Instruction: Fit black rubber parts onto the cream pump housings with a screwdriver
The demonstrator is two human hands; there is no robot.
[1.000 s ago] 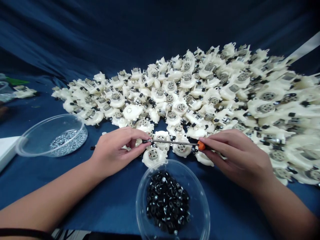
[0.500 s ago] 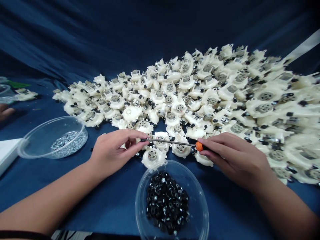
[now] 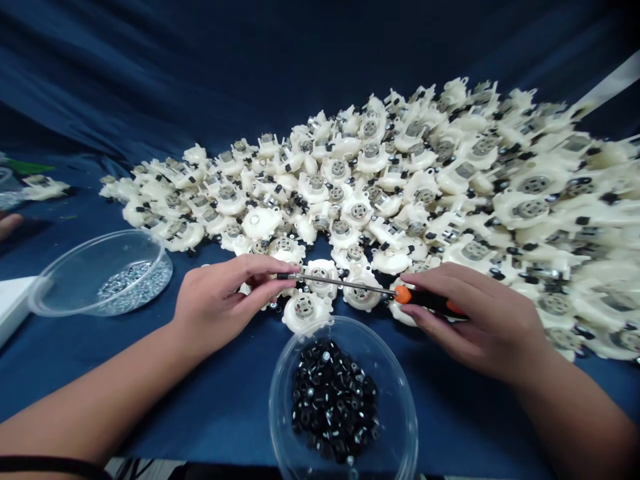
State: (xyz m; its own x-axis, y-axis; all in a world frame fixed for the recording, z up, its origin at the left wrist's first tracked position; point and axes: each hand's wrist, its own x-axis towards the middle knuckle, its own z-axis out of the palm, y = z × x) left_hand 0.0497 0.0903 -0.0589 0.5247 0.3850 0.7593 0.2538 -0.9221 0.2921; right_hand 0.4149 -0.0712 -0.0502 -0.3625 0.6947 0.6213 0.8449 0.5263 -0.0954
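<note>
My right hand is closed around the black and orange handle of a screwdriver, its thumb and fingers on opposite sides of the handle. The shaft points left, nearly level. At its tip is a small black rubber piece, pinched between the thumb and fingertips of my left hand; a bit of shiny metal, seemingly a screw, shows where tip and piece meet. Below both hands stands a clear bowl of small black rubber pieces, with a few screws among them.
Cream plastic motor housings are heaped across the back and right of the blue cloth. A clear bowl of screws stands left, beside a white box. At the far left edge another person's hand shows.
My right hand's grip has shifted back and opened a little, so more of the screwdriver handle shows. My left hand still pinches the black piece. The view has shifted slightly.
</note>
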